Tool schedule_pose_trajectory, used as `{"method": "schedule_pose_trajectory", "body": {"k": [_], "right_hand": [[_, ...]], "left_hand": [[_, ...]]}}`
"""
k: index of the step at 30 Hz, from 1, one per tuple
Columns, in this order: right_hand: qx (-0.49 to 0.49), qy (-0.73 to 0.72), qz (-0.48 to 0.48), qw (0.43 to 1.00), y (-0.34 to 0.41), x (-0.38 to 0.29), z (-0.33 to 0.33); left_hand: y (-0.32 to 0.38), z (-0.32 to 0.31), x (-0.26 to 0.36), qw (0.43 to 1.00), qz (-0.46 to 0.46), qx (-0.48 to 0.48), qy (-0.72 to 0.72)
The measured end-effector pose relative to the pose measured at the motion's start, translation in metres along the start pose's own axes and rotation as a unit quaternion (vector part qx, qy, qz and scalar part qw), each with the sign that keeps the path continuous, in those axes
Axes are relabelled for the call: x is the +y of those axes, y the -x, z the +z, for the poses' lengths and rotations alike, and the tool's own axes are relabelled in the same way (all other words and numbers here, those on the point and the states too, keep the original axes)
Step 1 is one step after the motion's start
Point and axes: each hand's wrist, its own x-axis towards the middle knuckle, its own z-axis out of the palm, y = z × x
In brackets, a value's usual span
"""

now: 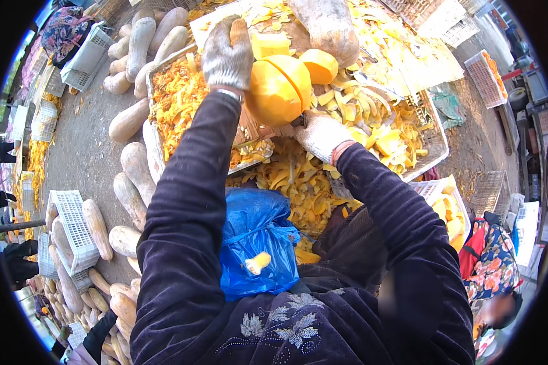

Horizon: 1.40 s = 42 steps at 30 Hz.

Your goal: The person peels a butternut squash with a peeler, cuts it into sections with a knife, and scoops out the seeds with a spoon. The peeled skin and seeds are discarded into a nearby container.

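A large peeled pumpkin piece (271, 93), orange and faceted, stands on a wooden board (255, 130) with a deep cut line across it. My left hand (228, 54), in a grey knitted glove, lies against its left side, fingers pointing away from me. My right hand (322, 134), in a pale glove, is closed at its lower right edge around something dark, mostly hidden. Smaller peeled pieces, one blocky (270, 44) and one rounded (319, 66), sit just behind. An unpeeled pumpkin (331, 29) lies beyond them.
Crates of orange pulp (176, 109) and peelings (388, 132) flank the board. A blue plastic bag (258, 246) covers my lap. Whole pumpkins (139, 169) lie on the ground at left, near a white crate (75, 228). At lower right is another person in floral clothing (493, 260).
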Motion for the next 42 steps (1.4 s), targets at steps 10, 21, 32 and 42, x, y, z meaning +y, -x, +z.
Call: {"method": "schedule_pose_trajectory", "body": {"k": [10,21,32,42], "right_hand": [[-0.057,0.071,-0.018,0.996,-0.025,-0.005,0.01],[-0.077,0.097,-0.089,0.988,-0.039,-0.031,-0.022],[-0.089,0.092,0.01,0.992,-0.046,-0.048,0.003],[-0.157,-0.103,0.056,0.981,-0.072,-0.032,0.001]], "left_hand": [[0.057,-0.003,0.034,0.976,0.17,-0.108,-0.081],[0.018,-0.006,0.018,0.924,0.214,-0.093,-0.303],[-0.023,-0.021,-0.092,0.983,0.054,-0.07,-0.16],[0.037,-0.029,-0.117,0.931,-0.185,-0.21,-0.234]]}}
